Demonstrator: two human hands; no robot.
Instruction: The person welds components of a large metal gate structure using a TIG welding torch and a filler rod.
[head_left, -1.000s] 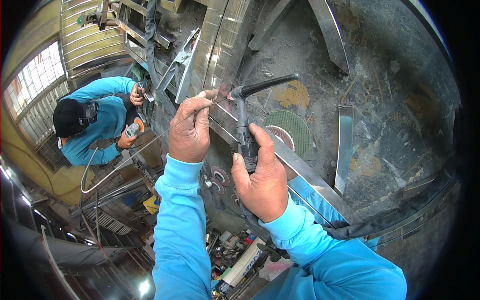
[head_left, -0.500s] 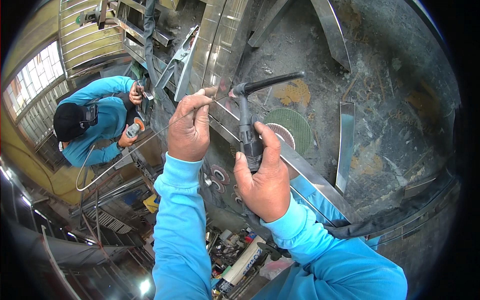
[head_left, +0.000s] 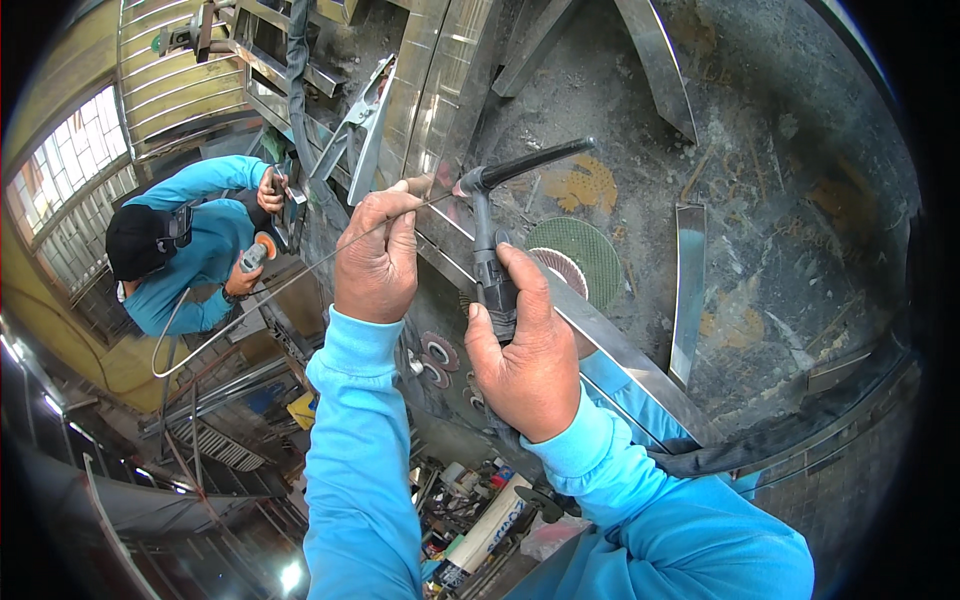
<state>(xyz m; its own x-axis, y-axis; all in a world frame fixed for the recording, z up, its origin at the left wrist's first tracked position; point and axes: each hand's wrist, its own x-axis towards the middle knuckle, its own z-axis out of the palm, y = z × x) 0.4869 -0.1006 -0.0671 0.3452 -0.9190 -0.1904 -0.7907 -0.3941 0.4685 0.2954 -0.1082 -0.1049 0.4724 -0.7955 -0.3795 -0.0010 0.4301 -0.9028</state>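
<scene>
Head view: right hand (head_left: pixel 525 360) fingers clasp black welding torch (head_left: pixel 495 270); left hand (head_left: pixel 378 262) fingers pinch thin filler wire (head_left: pixel 300 275)

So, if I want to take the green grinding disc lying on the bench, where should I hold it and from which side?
Probably by its rim on the far right side, from above. The green grinding disc lies flat on the dirty bench, so only its edge offers a pinch. Its near left edge is crowded by the right hand, the welding torch and the steel strip; the right edge is free.
</scene>
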